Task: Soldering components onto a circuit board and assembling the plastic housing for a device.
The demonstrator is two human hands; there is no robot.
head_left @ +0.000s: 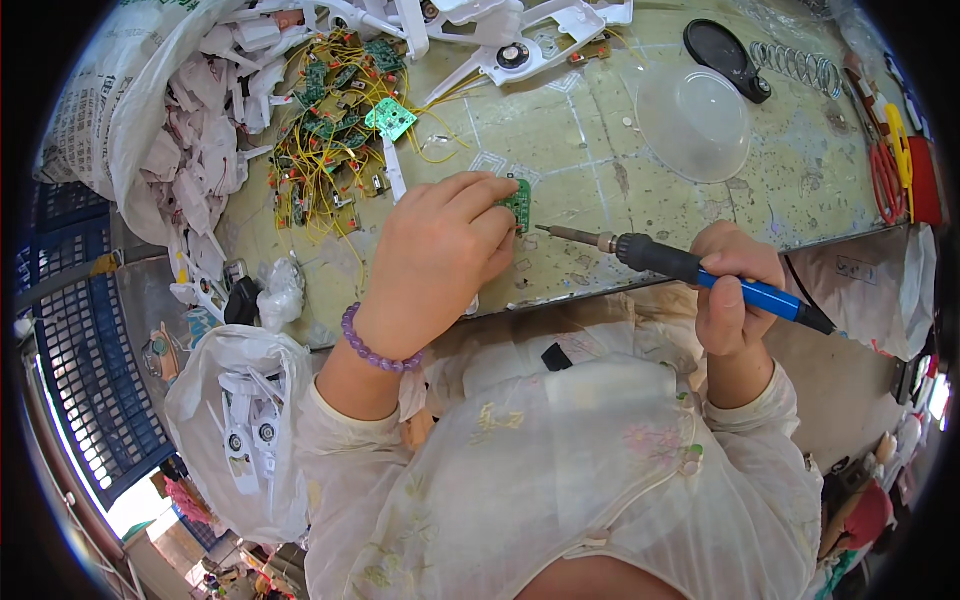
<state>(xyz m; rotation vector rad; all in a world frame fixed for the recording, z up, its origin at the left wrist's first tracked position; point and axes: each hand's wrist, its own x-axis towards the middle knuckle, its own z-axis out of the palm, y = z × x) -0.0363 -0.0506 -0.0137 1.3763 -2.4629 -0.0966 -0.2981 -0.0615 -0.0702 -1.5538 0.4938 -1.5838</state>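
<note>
Circuit board (521, 204): small, green, flat, with straight edges and small components across the visible face; left portion covered by fingertips. Located on or just above the bench (590, 140), near its front edge. Cannot tell whether lifted or resting.

Left hand (440, 235): closed on the left edge of the board, fingers together and bent, thumb hidden beneath. Board projecting to the right of the fingertips.

Right hand (738, 285): wrapped around the blue handle of a soldering iron (660, 256), thumb against the barrel. Iron directed left, with tip just beside the right edge of the board. Cannot confirm contact.

Iron construction: smooth blue handle, black ribbed collar, bare metal shaft tapering to a point.

Bench surface: dull green, scuffed, speckled, with pale lines. At far left, a tangled heap of thin yellow wires (330, 180) and green boards, beside a crinkled bag (125, 125) of white molded plastic parts. At far right, a translucent round dish (693, 122) and a coiled metal spring (800, 68).
</note>
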